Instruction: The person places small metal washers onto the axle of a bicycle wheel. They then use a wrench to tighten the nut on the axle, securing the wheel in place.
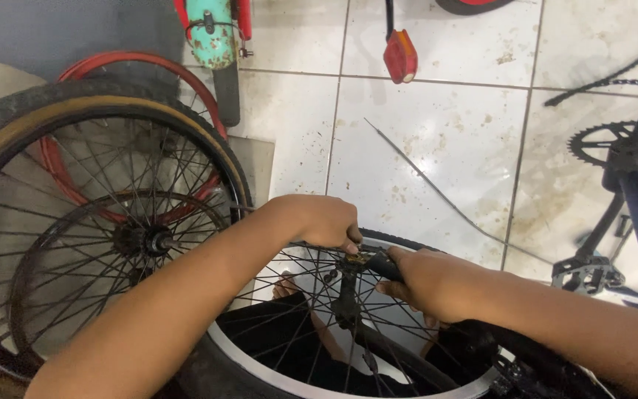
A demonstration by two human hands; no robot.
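Note:
A spoked bicycle wheel (275, 373) with a silver rim and black tyre stands upright between my knees. My left hand (319, 220) curls over the top of its tyre, fingers pressed at a small brass-coloured valve (361, 258). My right hand (426, 279) grips the black tyre just right of that valve, thumb toward the left hand. The two hands nearly touch. The wheel's black hub (346, 304) shows through the spokes below them.
A larger wheel (97, 222) with a tan-walled tyre leans at left, a red rim (123, 63) behind it. A thin metal rod (437, 192) lies on the white tiles. A blue bicycle frame with chainring (614, 148) stands at right. A red reflector (400, 55) hangs at the top.

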